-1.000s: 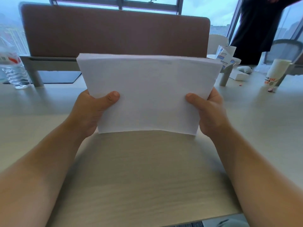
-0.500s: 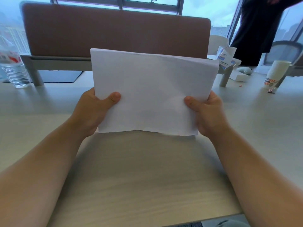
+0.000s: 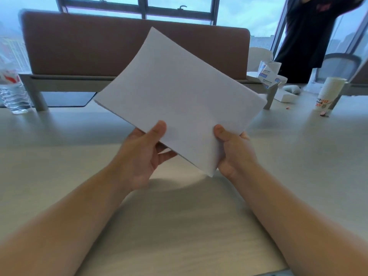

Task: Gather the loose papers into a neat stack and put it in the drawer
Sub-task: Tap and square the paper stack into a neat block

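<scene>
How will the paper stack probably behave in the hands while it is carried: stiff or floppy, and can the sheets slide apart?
The paper stack is probably floppy: its edges curve though both hands grip one end. The sheets could fan apart, since only the left hand and right hand pinch them; nothing binds them. It looks light, held clear of the table.

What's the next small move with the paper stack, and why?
Probably lower the paper stack edge-down onto the desk and tap it square. It hangs tilted above the desk, one corner low, the left hand and right hand each pinching it near that corner, and sheet edges look slightly stepped at its left corner. No drawer is in view yet.
</scene>
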A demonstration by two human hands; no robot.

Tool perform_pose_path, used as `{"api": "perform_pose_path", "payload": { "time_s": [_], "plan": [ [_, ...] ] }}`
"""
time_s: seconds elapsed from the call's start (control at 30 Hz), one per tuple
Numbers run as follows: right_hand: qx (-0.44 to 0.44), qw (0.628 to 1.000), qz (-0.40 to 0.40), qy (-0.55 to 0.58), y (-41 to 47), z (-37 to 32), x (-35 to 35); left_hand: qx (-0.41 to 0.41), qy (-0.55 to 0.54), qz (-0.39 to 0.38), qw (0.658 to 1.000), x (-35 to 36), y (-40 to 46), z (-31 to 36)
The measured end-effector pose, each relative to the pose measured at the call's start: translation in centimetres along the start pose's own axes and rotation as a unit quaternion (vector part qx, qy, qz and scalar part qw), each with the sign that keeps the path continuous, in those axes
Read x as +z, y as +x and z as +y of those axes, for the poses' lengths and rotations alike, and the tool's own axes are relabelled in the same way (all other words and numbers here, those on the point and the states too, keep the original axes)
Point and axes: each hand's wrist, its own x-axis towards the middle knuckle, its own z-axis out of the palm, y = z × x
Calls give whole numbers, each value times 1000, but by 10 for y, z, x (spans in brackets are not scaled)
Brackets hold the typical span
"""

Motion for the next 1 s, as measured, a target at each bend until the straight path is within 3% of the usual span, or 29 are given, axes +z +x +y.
{"api": "perform_pose_path", "payload": {
  "time_s": [0.1, 0.23, 0.4, 0.57, 0.63, 0.83, 0.93, 1.0],
  "plan": [
    [50, 998, -23, -17, -4, 1, 2, 40, 51, 79, 995, 5, 1, -3],
    [111, 991, -74, -21, -1, -13, 3, 49, 50, 78, 995, -14, 5, 19],
    [188, 977, -101, -16, 2, -40, -11, -51, 72, 92, 992, -32, 1, 43],
    [267, 926, -185, -193, -6, -34, -9, -167, 171, 75, 968, -38, -4, 50],
    [288, 910, -162, -249, -9, -30, -7, -198, 198, 77, 957, -39, -3, 49],
    [213, 861, -95, -451, -8, -17, -6, -234, 239, 122, 934, -39, 4, 41],
    [124, 785, -97, -599, -5, -15, -4, -197, 292, 143, 925, -38, 6, 35],
    [82, 772, -113, -620, -7, -13, -1, -146, 340, 137, 919, -36, 7, 31]
  ]
}}
